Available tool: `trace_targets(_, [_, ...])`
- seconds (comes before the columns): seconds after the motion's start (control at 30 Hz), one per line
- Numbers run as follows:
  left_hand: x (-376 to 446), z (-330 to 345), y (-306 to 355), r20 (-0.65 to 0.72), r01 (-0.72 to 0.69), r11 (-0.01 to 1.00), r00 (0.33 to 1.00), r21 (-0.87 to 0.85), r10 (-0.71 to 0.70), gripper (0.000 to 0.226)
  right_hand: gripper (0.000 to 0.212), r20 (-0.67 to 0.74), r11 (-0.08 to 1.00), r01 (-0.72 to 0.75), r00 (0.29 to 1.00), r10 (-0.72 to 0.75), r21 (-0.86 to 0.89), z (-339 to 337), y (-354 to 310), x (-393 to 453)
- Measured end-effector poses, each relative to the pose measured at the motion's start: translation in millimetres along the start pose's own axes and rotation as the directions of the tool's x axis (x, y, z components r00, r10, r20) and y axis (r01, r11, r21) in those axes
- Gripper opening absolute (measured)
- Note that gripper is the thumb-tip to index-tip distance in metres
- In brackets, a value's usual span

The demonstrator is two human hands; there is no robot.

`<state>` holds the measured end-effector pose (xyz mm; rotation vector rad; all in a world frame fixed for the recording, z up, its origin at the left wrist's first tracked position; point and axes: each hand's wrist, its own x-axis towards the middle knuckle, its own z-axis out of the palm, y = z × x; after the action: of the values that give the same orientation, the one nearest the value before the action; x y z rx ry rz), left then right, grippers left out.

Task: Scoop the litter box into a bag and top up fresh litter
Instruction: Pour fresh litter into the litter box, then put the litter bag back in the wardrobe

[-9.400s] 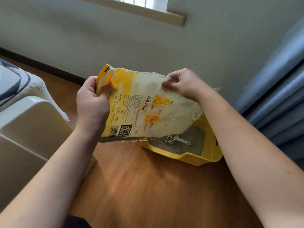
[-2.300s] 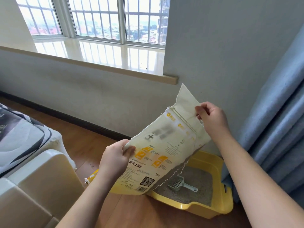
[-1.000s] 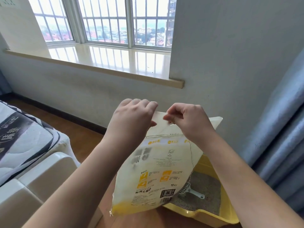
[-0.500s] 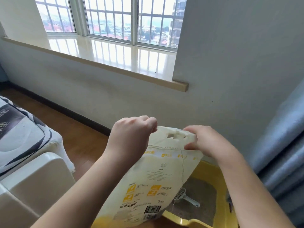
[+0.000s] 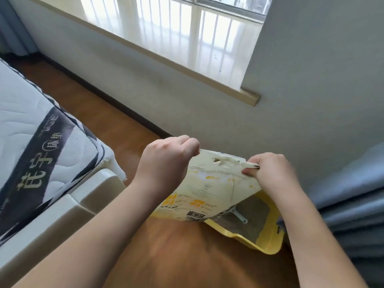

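**Where everything sat around the litter box**

The litter box [image 5: 268, 244] stood on the floor [image 5: 187, 256] against the wall [image 5: 207, 113], with the curtain [image 5: 349, 208] just to its right. A scoop [image 5: 239, 215] lay in the box on the litter. The litter bag [image 5: 207, 192] hung over the box's left end, its bottom edge partly in front of the scoop. The left hand [image 5: 166, 165] pinched the bag's top left corner, the right hand [image 5: 270, 173] its top right. The mattress [image 5: 41, 142] lay well left of the box. The windowsill [image 5: 187, 38] ran above and behind the box.
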<state>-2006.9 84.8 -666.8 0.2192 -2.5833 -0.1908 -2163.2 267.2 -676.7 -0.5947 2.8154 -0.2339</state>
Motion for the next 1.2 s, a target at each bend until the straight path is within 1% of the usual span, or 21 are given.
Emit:
trace_targets(0.1, [14,-43,7,0.018,0.054,0.997,0.998,-0.048,-0.054,0.008,0.019,0.028,0.999,0.039,0.999,-0.038,-0.025,-45,-11,-21])
trace_targets(0.17, [24,-74,13,0.045,0.091,0.993,0.995,-0.069,-0.088,0.009,0.022,0.039,0.997,0.063,0.997,-0.062,-0.033,-77,-18,-38])
trace_targets(0.23, [37,-106,18,0.059,0.099,0.994,0.994,-0.054,-0.096,0.011,0.022,0.036,0.996,0.08,0.996,-0.079,-0.037,-106,-27,-56])
trace_targets(0.3, [48,-136,19,0.069,0.108,0.994,0.992,-0.035,-0.105,0.013,0.023,-0.012,0.994,0.1,0.995,-0.1,-0.038,-129,-36,-78])
trace_targets(0.37, [53,-165,18,0.079,0.121,0.993,0.99,-0.009,-0.12,0.013,0.025,-0.118,0.992,0.12,0.985,-0.124,-0.039,-146,-47,-102])
trace_targets(0.43, [52,-192,16,0.096,0.112,0.994,0.989,0.017,-0.113,0.011,0.026,-0.193,0.99,0.131,0.971,-0.139,-0.055,-159,-58,-124])
trace_targets(0.53, [48,-234,14,0.101,0.075,0.996,0.992,0.056,-0.081,0.012,0.023,-0.191,0.984,0.146,0.968,-0.164,-0.103,-184,-78,-149])
trace_targets(0.63, [44,-282,16,0.107,0.103,0.99,0.988,0.096,-0.114,0.015,0.021,-0.19,0.97,0.176,0.96,-0.207,-0.168,-217,-102,-171])
trace_targets(0.73, [38,-337,24,0.152,0.085,0.993,0.984,0.081,-0.096,0.017,0.026,-0.17,0.966,0.203,0.958,-0.229,-0.157,-259,-126,-201])
trace_targets(0.8, [34,-371,30,0.167,0.055,0.996,0.984,0.077,-0.067,0.028,0.025,-0.161,0.962,0.227,0.954,-0.251,-0.153,-290,-144,-224])
trace_targets(0.83, [32,-389,34,0.172,0.044,0.996,0.984,0.077,-0.056,0.03,0.023,-0.154,0.957,0.241,0.952,-0.266,-0.159,-306,-154,-237])
trace_targets(0.9, [27,-424,43,0.173,0.031,0.996,0.984,0.08,-0.045,0.021,0.02,-0.123,0.946,0.277,0.946,-0.299,-0.169,-335,-174,-263])
trace_targets(1.0, [20,-480,49,0.105,0.053,0.997,0.993,0.06,-0.059,0.017,0.014,-0.034,0.927,0.342,0.936,-0.351,-0.152,-380,-202,-300])
trace_targets(1.1, [15,-535,51,0.023,0.058,0.998,0.998,0.028,-0.059,0.013,0.018,0.017,0.898,0.409,0.911,-0.412,-0.162,-423,-219,-333])
trace_targets(1.2, [14,-583,57,-0.028,0.071,0.997,0.997,0.018,-0.071,0.011,0.011,0.073,0.88,0.467,0.884,-0.462,-0.084,-454,-229,-354])
